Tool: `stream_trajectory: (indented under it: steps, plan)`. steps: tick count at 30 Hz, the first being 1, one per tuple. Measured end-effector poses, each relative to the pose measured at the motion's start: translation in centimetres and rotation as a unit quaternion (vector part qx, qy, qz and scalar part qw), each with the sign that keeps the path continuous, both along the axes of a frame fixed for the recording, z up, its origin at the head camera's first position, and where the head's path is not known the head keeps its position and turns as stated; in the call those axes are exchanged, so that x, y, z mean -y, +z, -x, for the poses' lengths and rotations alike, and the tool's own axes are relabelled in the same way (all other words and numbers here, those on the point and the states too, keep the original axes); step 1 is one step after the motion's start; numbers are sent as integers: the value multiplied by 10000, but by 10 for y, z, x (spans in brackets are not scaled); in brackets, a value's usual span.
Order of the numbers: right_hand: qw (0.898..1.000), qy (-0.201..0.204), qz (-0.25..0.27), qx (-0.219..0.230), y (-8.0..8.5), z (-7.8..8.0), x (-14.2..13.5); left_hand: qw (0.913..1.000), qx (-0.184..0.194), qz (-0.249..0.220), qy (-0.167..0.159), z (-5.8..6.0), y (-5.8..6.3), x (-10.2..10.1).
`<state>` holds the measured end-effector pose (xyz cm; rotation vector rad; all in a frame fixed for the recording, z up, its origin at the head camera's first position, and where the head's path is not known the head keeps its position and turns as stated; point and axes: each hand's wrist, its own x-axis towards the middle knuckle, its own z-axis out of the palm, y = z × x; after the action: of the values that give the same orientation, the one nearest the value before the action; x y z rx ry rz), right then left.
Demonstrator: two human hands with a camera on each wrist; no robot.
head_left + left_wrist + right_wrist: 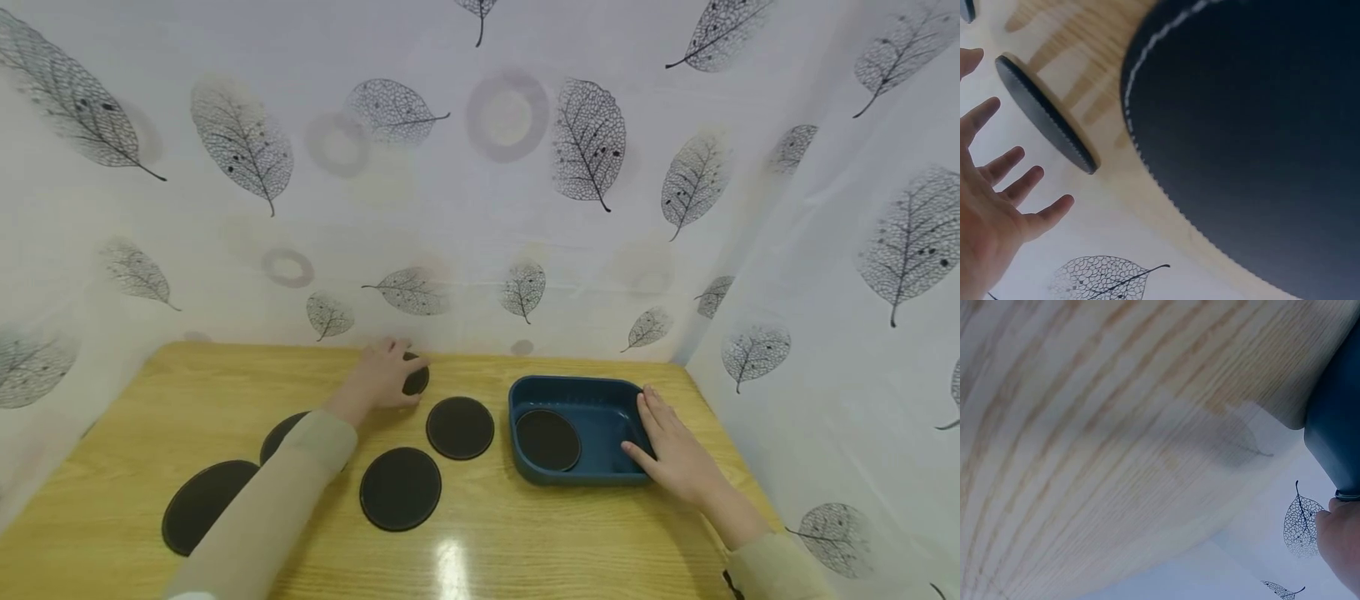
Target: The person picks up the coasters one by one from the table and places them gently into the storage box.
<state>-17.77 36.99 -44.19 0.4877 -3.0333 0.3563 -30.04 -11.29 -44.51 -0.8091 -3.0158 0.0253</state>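
My left hand (384, 375) reaches over a black round coaster (417, 379) near the table's back edge. In the left wrist view its fingers (1019, 187) are spread and stand apart from the coaster (1047, 115), which has a stitched rim. My right hand (675, 454) holds the right wall of a blue rectangular container (600, 477), thumb over the inner side. One black coaster (548, 440) lies inside the container, at its left end. The right wrist view shows only part of the hand (1341, 544) at the blue container (1335, 425).
More black coasters lie on the wooden table (517, 542): one coaster (460, 427) left of the container, another (401, 489) nearer me. A larger disc (206, 508) and a coaster (281, 435) are partly hidden by my left sleeve. Leaf-patterned curtain (465, 208) borders the back and right.
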Motion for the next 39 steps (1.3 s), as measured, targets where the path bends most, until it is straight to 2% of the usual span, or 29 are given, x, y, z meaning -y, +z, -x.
stream_trajectory:
  steps: [10,20,28,39]
  plan:
    - [10000,10,9,-54,1,-1,1,9988,364,-165,267,4,-8,-2]
    - [9996,91,105,-249,-5,-2,-1,9966,672,-317,360,5,-13,-4]
    - [10000,-45,19,8,1,-1,1,9949,807,-453,406,7,-13,-1]
    - [10000,-35,-1,-8,1,-1,2,9943,890,-442,393,9,-15,2]
